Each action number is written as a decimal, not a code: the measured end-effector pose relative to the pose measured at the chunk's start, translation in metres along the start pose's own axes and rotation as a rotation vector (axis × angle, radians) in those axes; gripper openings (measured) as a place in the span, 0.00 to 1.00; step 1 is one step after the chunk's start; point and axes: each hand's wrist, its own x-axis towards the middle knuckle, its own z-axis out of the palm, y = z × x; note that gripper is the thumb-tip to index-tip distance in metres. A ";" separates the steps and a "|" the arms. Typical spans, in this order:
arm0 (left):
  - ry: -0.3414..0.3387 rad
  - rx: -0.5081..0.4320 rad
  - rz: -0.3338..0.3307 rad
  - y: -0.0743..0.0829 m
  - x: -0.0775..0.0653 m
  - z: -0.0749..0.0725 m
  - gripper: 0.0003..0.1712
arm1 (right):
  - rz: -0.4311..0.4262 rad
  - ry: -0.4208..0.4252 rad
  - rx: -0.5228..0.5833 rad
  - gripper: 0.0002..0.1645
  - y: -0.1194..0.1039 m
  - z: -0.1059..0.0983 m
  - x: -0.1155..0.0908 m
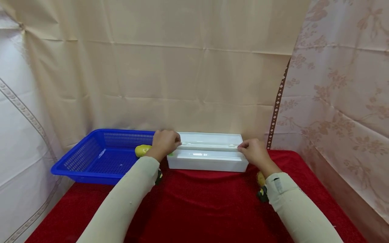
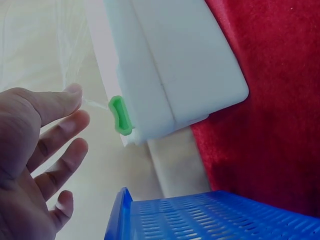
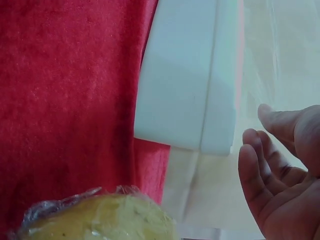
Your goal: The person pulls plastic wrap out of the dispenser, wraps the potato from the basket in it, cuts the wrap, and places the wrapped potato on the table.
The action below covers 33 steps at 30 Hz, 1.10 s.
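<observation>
A white cling film dispenser box [image 1: 208,163] stands with its lid [image 1: 212,139] raised at the back of the table. A green slide cutter [image 2: 120,115] sits at its left end. My left hand [image 1: 164,143] pinches clear cling film [image 2: 75,50] beside that end, thumb and forefinger close together, other fingers loosely bent. At the opposite end, my right hand [image 1: 255,152] pinches the film between thumb and fingertips; the transparent film is barely visible there. A yellow, potato-like item [image 3: 100,220] wrapped in clear film lies on the cloth below my right wrist.
A blue plastic basket [image 1: 91,179] stands at the left, close to the box. In it, near my left hand, is another yellow item [image 1: 142,150]. Red cloth [image 1: 206,206] covers the table, and a beige curtain [image 1: 182,74] hangs right behind the box.
</observation>
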 end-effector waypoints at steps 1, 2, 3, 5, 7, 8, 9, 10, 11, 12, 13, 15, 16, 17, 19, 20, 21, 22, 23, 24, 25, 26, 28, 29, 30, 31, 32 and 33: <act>0.000 -0.001 -0.004 0.000 0.000 0.000 0.07 | 0.000 0.000 -0.004 0.09 0.000 -0.001 0.000; 0.001 -0.001 -0.007 0.000 0.000 -0.001 0.07 | 0.002 -0.004 -0.008 0.09 0.000 -0.003 -0.001; 0.004 0.002 -0.009 0.000 0.001 -0.001 0.07 | 0.009 -0.006 -0.017 0.09 0.001 -0.004 -0.001; 0.009 0.005 -0.010 0.000 0.000 -0.002 0.07 | 0.024 -0.012 -0.030 0.09 0.001 -0.007 -0.002; 0.020 0.001 -0.008 -0.001 -0.001 -0.003 0.07 | 0.038 -0.020 -0.037 0.10 0.002 -0.010 -0.002; 0.027 0.000 -0.007 -0.001 -0.002 -0.005 0.07 | 0.040 -0.022 -0.041 0.10 0.002 -0.011 -0.002; 0.035 -0.006 -0.004 -0.001 -0.002 -0.006 0.06 | 0.038 -0.023 -0.041 0.10 0.002 -0.013 -0.003; 0.043 -0.012 -0.002 -0.001 -0.004 -0.007 0.06 | 0.029 -0.025 -0.040 0.10 0.003 -0.014 -0.003; 0.051 -0.015 0.000 -0.002 -0.005 -0.009 0.06 | 0.023 -0.027 -0.039 0.10 0.003 -0.015 -0.003; 0.059 -0.015 0.004 -0.002 -0.006 -0.010 0.06 | 0.013 -0.025 -0.040 0.10 0.004 -0.016 -0.003; 0.066 -0.016 0.008 -0.003 -0.007 -0.011 0.06 | 0.004 -0.022 -0.038 0.10 0.004 -0.017 -0.003; 0.078 -0.013 0.015 -0.003 -0.008 -0.013 0.06 | -0.012 -0.019 -0.037 0.10 0.004 -0.020 -0.003; 0.085 -0.011 0.018 -0.003 -0.009 -0.013 0.06 | -0.018 -0.018 -0.037 0.09 0.004 -0.021 -0.003; 0.091 -0.010 0.021 -0.003 -0.009 -0.014 0.06 | -0.019 -0.018 -0.033 0.09 0.004 -0.022 -0.003; 0.103 -0.008 0.024 -0.003 -0.009 -0.015 0.06 | -0.023 -0.016 -0.035 0.09 0.004 -0.025 -0.003; 0.108 -0.007 0.025 -0.003 -0.009 -0.015 0.06 | -0.021 -0.017 -0.038 0.09 0.004 -0.026 -0.003; 0.113 -0.007 0.027 -0.004 -0.010 -0.016 0.06 | -0.021 -0.017 -0.041 0.09 0.004 -0.028 -0.003; 0.116 -0.005 0.029 -0.004 -0.010 -0.017 0.07 | -0.022 -0.018 -0.045 0.10 0.003 -0.029 -0.003; 0.119 -0.001 0.030 -0.003 -0.011 -0.019 0.07 | -0.021 -0.019 -0.049 0.10 0.003 -0.030 -0.003; 0.120 0.003 0.032 -0.003 -0.011 -0.020 0.07 | -0.020 -0.018 -0.054 0.10 0.002 -0.032 -0.004; 0.123 0.007 0.036 -0.003 -0.012 -0.021 0.07 | -0.023 -0.018 -0.056 0.10 0.001 -0.034 -0.005; 0.129 0.009 0.040 -0.004 -0.012 -0.022 0.07 | -0.027 -0.019 -0.056 0.10 0.000 -0.035 -0.005; 0.141 0.018 0.049 -0.004 -0.014 -0.025 0.07 | -0.035 -0.016 -0.059 0.10 -0.003 -0.038 -0.006; 0.149 0.020 0.055 -0.005 -0.015 -0.027 0.07 | -0.038 -0.014 -0.060 0.10 -0.004 -0.040 -0.007; 0.156 0.024 0.059 -0.005 -0.016 -0.028 0.07 | -0.040 -0.012 -0.060 0.10 -0.005 -0.041 -0.007; 0.165 0.027 0.062 -0.005 -0.017 -0.030 0.07 | -0.043 -0.013 -0.060 0.10 -0.007 -0.043 -0.007; 0.173 0.028 0.065 -0.005 -0.018 -0.031 0.07 | -0.041 -0.016 -0.058 0.10 -0.008 -0.044 -0.007; 0.177 0.029 0.068 -0.005 -0.019 -0.033 0.07 | -0.036 -0.018 -0.056 0.10 -0.009 -0.046 -0.008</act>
